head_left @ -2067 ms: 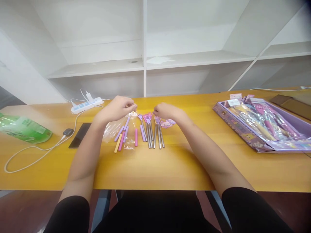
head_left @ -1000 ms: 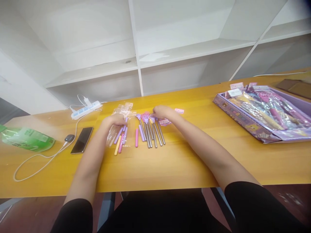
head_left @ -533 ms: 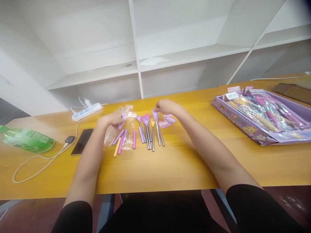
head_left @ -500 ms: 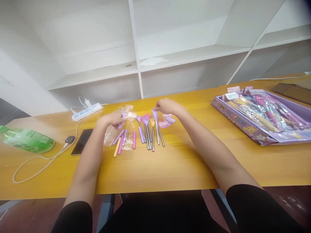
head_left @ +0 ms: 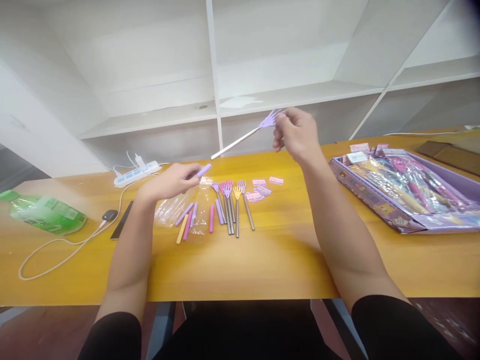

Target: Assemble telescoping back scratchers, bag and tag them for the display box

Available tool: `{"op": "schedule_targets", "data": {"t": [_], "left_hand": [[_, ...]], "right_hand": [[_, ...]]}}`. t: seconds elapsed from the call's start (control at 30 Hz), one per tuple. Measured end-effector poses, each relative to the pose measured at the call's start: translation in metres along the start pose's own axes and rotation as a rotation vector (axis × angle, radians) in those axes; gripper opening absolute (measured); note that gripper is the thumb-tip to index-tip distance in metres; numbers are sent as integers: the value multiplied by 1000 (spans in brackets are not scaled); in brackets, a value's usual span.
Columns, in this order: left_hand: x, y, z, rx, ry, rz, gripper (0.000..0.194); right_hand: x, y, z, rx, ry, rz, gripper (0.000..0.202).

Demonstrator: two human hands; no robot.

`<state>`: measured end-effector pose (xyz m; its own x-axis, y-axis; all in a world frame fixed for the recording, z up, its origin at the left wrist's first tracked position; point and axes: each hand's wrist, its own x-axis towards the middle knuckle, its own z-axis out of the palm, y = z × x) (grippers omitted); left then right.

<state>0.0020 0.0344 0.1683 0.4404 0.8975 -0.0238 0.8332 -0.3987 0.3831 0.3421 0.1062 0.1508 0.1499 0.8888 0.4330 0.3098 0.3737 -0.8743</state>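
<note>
My right hand (head_left: 296,131) is raised above the table's back edge and pinches the purple claw head of a metal-rod scratcher (head_left: 240,142), whose rod slants down to the left. My left hand (head_left: 172,181) holds a short purple tube (head_left: 204,170), its end pointing at the rod's tip with a small gap between. Below, several claw-headed scratchers (head_left: 237,210) lie side by side, in purple, pink and yellow. Loose tubes, among them a yellow one (head_left: 182,229) and a pink one (head_left: 211,219), rest by clear plastic wrappers (head_left: 172,207).
Small pink cards (head_left: 262,191) lie behind the scratchers. At right, a purple display box (head_left: 369,200) holds wrapped items. On the left are a green bottle (head_left: 48,214), a white power strip (head_left: 135,174), a cable and a dark phone (head_left: 120,225). White shelving stands behind the table.
My right hand has lifted one purple scratcher up and to the right from the row. The left hand has risen slightly with the purple tube, now turned toward the rod.
</note>
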Motion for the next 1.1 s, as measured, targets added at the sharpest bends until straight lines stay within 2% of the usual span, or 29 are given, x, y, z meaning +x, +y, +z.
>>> {"op": "schedule_targets", "data": {"t": [0.07, 0.23, 0.3, 0.53, 0.83, 0.97, 1.03, 1.1], "left_hand": [[-8, 4, -4, 40, 123, 91, 17], [-28, 12, -12, 11, 408, 242, 21], [-34, 16, -14, 11, 479, 269, 20], [-43, 28, -13, 100, 527, 311, 20], [-45, 31, -9, 135, 529, 305, 23], [-45, 32, -8, 184, 563, 299, 24], [-44, 31, -7, 223, 617, 309, 25], [-43, 30, -6, 256, 691, 333, 27]], "right_hand": [[1, -1, -7, 53, 81, -37, 29], [-6, -10, -19, 46, 111, -119, 34], [-11, -15, -21, 31, 127, -146, 39], [-25, -26, -17, -6, 170, -194, 48], [-17, -4, -18, -42, 131, -341, 52], [-20, -12, -13, -75, 233, -336, 49], [-23, -17, -11, -87, 312, -348, 47], [-25, -21, -10, -89, 335, -344, 45]]}}
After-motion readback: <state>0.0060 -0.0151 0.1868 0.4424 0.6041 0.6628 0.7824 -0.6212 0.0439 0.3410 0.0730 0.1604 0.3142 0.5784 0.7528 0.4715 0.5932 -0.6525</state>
